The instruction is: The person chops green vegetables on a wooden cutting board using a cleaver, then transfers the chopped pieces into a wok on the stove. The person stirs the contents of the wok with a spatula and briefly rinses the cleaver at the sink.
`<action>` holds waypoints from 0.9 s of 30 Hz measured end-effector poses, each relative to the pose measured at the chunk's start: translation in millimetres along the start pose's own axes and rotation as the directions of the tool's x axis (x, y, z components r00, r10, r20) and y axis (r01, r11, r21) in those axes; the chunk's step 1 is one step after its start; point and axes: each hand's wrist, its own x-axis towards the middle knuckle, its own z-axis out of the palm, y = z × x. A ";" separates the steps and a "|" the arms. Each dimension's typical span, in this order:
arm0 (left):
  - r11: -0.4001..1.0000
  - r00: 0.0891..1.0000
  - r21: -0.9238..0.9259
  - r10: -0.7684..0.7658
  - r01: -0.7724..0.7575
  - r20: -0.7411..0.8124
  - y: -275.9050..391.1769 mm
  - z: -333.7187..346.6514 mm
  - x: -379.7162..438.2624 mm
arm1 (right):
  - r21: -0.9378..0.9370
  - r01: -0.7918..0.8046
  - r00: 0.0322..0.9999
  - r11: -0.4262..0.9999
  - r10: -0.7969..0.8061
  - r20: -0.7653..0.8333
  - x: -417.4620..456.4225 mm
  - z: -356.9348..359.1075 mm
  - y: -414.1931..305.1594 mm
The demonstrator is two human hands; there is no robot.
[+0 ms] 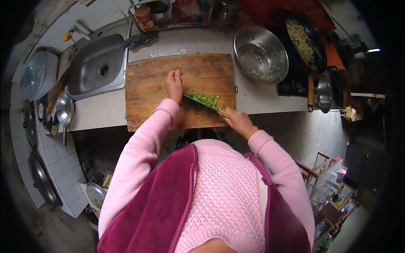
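Observation:
My right hand (239,121) grips the pale handle of a kitchen knife (200,103). The blade points left and slightly away from me, low over a wooden cutting board (152,79). Along the blade's far side lies a small heap of finely chopped greens (204,98), with a few bits scattered on the near side. My left hand (174,85) is over the board just left of the knife tip, its fingers curled in; I see nothing held in it.
Left of the board is a steel sink (95,68), with a metal ladle (65,110) on the counter's edge. To the right are a steel bowl (261,55) with food residue and a wok (305,44) of chopped food, its wooden handle (310,91) jutting towards me. A rack (177,27) stands behind.

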 end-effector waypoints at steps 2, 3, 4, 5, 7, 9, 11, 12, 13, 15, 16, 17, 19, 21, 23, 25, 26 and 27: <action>0.998 1.000 -0.067 -0.014 0.015 0.005 1.9 5.3 5.8 | -0.023 -0.031 0.998 0.999 0.032 0.053 2.0 -11.5 11.9; 0.995 1.000 -0.095 -0.030 0.030 0.005 1.4 9.3 7.3 | -0.003 0.032 0.999 0.999 -0.032 0.014 3.8 -19.5 20.5; 1.000 1.000 -0.029 -0.004 0.003 -0.015 0.0 14.1 6.8 | -0.062 0.002 0.999 0.998 0.001 0.051 8.2 -24.0 27.6; 0.999 0.999 0.036 0.028 -0.027 -0.033 -1.4 19.8 6.8 | -0.102 0.040 0.999 0.994 -0.039 0.009 13.6 -27.4 34.8; 0.992 0.996 0.105 0.074 -0.069 -0.045 -3.7 28.5 5.2 | -0.130 0.049 0.998 0.990 -0.045 0.032 20.6 -29.1 46.4; 0.988 0.998 0.150 0.036 -0.027 -0.056 -4.7 31.9 1.1 | -0.106 0.068 0.996 0.992 -0.062 0.065 22.0 -26.3 54.4; 0.990 0.991 0.078 0.125 -0.121 -0.048 -4.3 30.4 -1.2 | -0.075 0.087 0.996 0.993 -0.085 0.032 18.8 -20.2 57.5; 0.990 0.990 0.047 0.136 -0.134 -0.030 -3.7 29.4 -0.5 | -0.072 0.077 0.997 0.994 -0.076 0.015 16.6 -16.7 57.3; 0.995 0.995 0.031 0.098 -0.097 -0.037 -3.1 25.1 -0.4 | -0.056 0.080 0.996 0.995 -0.078 0.039 13.9 -13.6 55.7; 1.000 1.000 -0.011 0.009 -0.010 -0.009 -2.9 13.1 -3.2 | -0.038 0.072 0.997 0.997 -0.070 0.041 8.7 -7.8 48.7; 1.000 1.000 0.029 0.010 -0.009 -0.023 -3.0 10.5 -4.9 | 0.008 0.071 0.996 0.997 -0.071 0.058 8.4 -5.8 44.1; 0.999 0.999 0.030 0.042 -0.041 -0.017 -3.2 9.8 -5.8 | -0.008 0.056 0.998 0.998 -0.055 0.044 8.5 -5.3 40.0; 0.995 0.997 0.084 0.051 -0.047 -0.054 -2.9 8.7 -7.1 | -0.031 0.030 0.997 0.999 -0.028 0.069 10.3 -7.0 32.3; 0.998 0.997 -0.014 0.064 -0.065 -0.054 -1.4 7.1 -7.4 | -0.029 0.073 0.997 0.997 -0.071 0.035 11.4 -11.7 26.9; 0.996 0.999 -0.083 0.026 -0.029 -0.041 0.8 3.9 -5.7 | -0.031 0.074 0.997 0.997 -0.073 0.020 9.4 -15.7 22.3; 0.991 0.999 -0.129 -0.030 0.026 -0.028 2.7 -5.6 -7.1 | -0.023 0.036 0.996 0.999 -0.034 0.082 3.3 -15.4 16.0; 0.987 1.000 -0.163 -0.006 0.006 0.004 2.7 -6.8 -8.9 | -0.006 0.039 0.994 0.999 -0.038 0.101 1.2 -13.9 13.1; 0.993 1.000 -0.113 -0.029 0.029 0.005 2.3 -9.5 -11.7 | -0.027 0.006 0.994 1.000 -0.003 0.110 -0.9 -11.6 10.1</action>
